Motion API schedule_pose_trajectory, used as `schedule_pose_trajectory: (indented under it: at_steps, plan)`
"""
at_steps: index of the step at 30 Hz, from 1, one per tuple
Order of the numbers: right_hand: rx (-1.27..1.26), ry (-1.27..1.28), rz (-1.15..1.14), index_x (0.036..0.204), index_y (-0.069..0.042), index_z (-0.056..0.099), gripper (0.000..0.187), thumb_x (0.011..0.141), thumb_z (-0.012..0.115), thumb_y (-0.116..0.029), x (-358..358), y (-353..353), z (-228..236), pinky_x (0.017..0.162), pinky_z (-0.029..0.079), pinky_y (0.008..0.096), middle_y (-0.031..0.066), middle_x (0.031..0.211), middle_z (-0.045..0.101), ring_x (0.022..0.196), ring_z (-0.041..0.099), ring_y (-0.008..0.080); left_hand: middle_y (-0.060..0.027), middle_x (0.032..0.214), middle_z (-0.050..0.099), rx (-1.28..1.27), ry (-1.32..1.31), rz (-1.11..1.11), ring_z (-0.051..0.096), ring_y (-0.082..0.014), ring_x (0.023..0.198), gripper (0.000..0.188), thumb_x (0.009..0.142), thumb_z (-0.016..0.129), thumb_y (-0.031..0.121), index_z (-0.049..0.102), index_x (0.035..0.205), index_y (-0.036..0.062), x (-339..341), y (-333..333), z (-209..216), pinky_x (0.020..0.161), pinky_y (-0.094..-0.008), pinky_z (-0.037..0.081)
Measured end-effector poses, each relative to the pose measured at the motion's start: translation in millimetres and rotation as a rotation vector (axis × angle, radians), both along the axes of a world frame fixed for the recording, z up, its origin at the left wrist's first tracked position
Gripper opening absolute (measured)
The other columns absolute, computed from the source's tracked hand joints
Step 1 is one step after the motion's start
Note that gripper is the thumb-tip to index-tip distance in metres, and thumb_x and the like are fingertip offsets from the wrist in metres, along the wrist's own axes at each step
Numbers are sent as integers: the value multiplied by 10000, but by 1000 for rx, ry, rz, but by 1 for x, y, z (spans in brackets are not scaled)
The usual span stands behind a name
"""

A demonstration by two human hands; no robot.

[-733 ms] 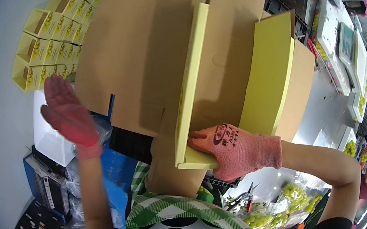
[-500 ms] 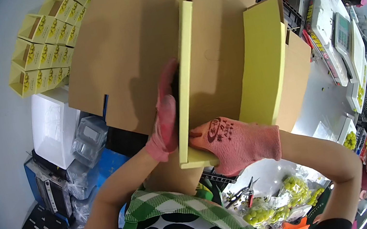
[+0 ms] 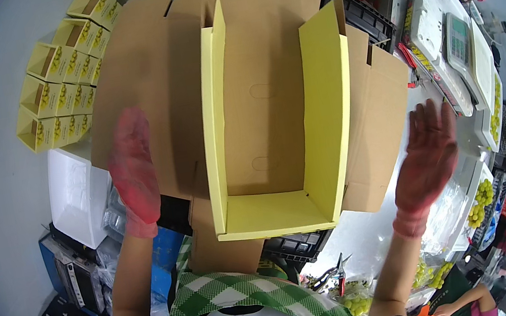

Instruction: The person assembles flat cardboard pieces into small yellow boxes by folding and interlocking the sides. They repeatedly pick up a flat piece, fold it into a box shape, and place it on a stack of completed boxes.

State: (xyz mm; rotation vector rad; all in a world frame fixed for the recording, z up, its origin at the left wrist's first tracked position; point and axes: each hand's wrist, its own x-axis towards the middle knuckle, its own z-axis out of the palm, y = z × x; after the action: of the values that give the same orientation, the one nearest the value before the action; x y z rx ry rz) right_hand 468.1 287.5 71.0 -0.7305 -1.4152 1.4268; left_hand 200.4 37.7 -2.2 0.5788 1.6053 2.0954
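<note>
Brown cardboard [image 3: 141, 62] beneath the yellow box [image 3: 323, 105] apparently supports it, so left hand [image 3: 134, 165] and right hand [image 3: 426, 158] hover, flat and empty, either side of it.

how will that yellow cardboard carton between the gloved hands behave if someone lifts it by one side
The yellow cardboard carton is probably light for its size, being just folded board. Its long walls may splay or flex at the far end, where no cross wall joins them. The near end likely feels stiffer, as a wall spans it.
</note>
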Motion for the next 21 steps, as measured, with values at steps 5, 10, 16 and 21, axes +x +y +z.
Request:
schedule_pose_trajectory:
  at_steps: [5, 10, 16, 21]
  plan:
    - [-327, 243, -134, 1360, -41, 388, 608, 972, 304, -502, 29, 15, -45, 1098, 271, 400, 117, 1348, 467, 1255, 425, 244, -123, 1430, 368, -4, 19, 42, 297, -259, 1351, 651, 962, 278, 494, 322, 1403, 16, -6, 0, 6, 1141, -394, 173]
    - [-366, 284, -175, 1367, -41, 381, 594, 983, 279, -483, 18, 9, -50, 1105, 264, 391, 107, 1358, 457, 1260, 419, 231, -114, 1449, 345, -138, 62, 95, 295, -245, 1354, 664, 968, 206, 501, 297, 1419, 21, 2, 6, 29, 1139, -393, 177]
    - [-467, 223, -86, 1432, -66, 286, 527, 999, 355, -357, -59, -82, -61, 1056, 299, 314, 65, 1407, 371, 1271, 361, 171, -82, 1349, 463, 245, -545, -32, 462, -171, 1182, 503, 989, 342, 352, 356, 1399, 61, 63, 52, 8, 1017, -320, 355]
    - [-420, 69, 318, 1423, -13, 250, 668, 947, 458, -433, -63, -77, -53, 1070, 284, 344, 123, 1380, 364, 1274, 349, 215, -71, 1318, 478, -105, -396, -270, 485, -178, 1145, 473, 984, 395, 297, 349, 1391, 60, 52, 43, -11, 988, -297, 385]
